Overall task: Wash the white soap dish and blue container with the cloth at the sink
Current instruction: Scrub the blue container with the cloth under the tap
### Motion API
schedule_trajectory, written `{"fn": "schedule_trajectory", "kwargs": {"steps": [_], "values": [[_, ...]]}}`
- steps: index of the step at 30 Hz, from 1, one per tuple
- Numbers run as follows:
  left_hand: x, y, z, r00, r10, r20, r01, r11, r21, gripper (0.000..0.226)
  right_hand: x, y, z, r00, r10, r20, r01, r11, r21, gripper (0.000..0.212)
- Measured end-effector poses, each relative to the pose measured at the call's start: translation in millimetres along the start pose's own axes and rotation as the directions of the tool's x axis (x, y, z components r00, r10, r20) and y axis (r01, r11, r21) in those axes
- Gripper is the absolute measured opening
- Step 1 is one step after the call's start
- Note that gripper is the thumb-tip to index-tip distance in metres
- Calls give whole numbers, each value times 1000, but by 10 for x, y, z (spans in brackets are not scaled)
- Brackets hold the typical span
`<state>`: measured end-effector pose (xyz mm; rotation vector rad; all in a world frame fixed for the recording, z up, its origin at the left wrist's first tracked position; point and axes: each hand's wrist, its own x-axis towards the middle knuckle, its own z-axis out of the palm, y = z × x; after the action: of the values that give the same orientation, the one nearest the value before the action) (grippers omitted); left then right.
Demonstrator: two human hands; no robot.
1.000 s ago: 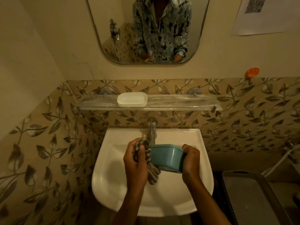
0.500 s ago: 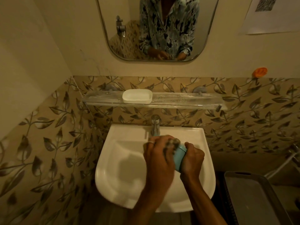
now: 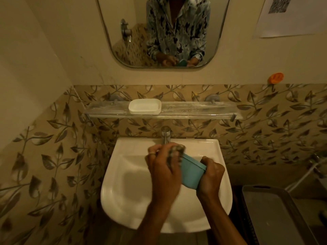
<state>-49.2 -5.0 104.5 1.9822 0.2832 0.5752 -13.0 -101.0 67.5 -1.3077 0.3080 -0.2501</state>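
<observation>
the blue container [image 3: 192,172] is held over the white sink [image 3: 127,184], tilted, with its rim end raised toward 2 o'clock. it is grasped at its right end by the right hand [image 3: 211,174], whose fingers are wrapped around the rim and side; the container lies at 9 o'clock of that hand, touching it. the left hand [image 3: 163,167] is clenched around a bunched striped cloth [image 3: 176,152], which is pressed against the container's left, upper end; the container lies at 3 o'clock of the left hand, in contact with the cloth. a ring is seen on one finger of the left hand. the left hand is slightly blurred, so the exact finger placement on the cloth cannot be told.

the chrome tap [image 3: 165,135] stands at 12 o'clock of both hands, at the back edge of the sink, just beyond the cloth. the white soap dish [image 3: 145,106] is set on the glass shelf [image 3: 194,110] at 12 o'clock above the tap, well apart from both hands. above the shelf a mirror [image 3: 123,41] is mounted, in which a patterned shirt and both hands with the container are reflected. a grey tray [image 3: 276,209] is seen at 4 o'clock of the sink, and an orange object [image 3: 276,77] is fixed on the wall at 2 o'clock.
</observation>
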Motion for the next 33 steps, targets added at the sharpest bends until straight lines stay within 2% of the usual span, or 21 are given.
{"fn": "schedule_trajectory", "kwargs": {"steps": [2, 4, 6, 8, 9, 11, 13, 15, 17, 20, 22, 26, 28, 29, 31, 33], "values": [[298, -138, -121, 990, -139, 38, 141, 989, -48, 13, 3, 35, -20, 999, 21, 41, -21, 1000, 20, 37], [435, -212, -205, 944, -262, 200, 304, 927, -218, 17, 16, 37, -62, 994, 95, 54, -98, 994, 52, 32], [482, -218, -284, 854, -365, 371, 507, 741, -440, 21, 35, 33, -114, 973, 215, 80, -226, 959, 169, 38], [477, -224, -357, 811, -420, 408, 585, 566, -581, 26, 26, 10, -145, 946, 288, 146, -320, 895, 309, 48], [457, -224, -393, 808, -435, 397, 587, 539, -605, 26, 29, 24, -154, 948, 265, 174, -311, 883, 350, 58], [369, -230, -434, 826, -413, 383, 563, 583, -586, 29, 9, 72, -143, 957, 181, 228, -251, 910, 329, 68], [216, -230, -430, 845, -358, 397, 527, 680, -510, 40, -30, 108, -98, 954, 121, 273, -193, 947, 255, 78], [110, -258, -425, 855, -354, 378, 509, 710, -486, 51, -37, 159, -85, 933, 96, 346, -164, 971, 175, 72], [91, -318, -460, 852, -374, 367, 520, 686, -509, 60, -20, 192, -112, 895, 49, 444, -121, 983, 135, 61], [96, -380, -531, 864, -343, 369, 492, 731, -473, 67, 66, 215, -184, 863, -50, 503, 80, 996, -38, 46], [85, -363, -548, 898, -316, 307, 425, 803, -417, 68, 147, 220, -232, 834, -120, 539, 265, 943, -200, 35], [30, -249, -453, 954, -258, 152, 290, 924, -248, 66, 71, 140, -188, 774, -191, 604, 476, 805, -355, 43], [-55, -146, -342, 964, -231, 129, 253, 947, -197, 64, -82, 72, -63, 812, -274, 515, 528, 720, -449, 46], [-107, -102, -293, 966, -220, 139, 245, 946, -210, 61, -138, 44, 5, 846, -321, 426, 512, 711, -482, 49], [-186, -19, -250, 968, -195, 155, 231, 935, -268, 44, -177, -27, 96, 913, -351, 208, 408, 760, -506, 57], [-178, 22, -309, 973, -206, 105, 230, 916, -329, 18, -95, -70, 115, 959, -280, 29, 263, 852, -452, 61]]}}
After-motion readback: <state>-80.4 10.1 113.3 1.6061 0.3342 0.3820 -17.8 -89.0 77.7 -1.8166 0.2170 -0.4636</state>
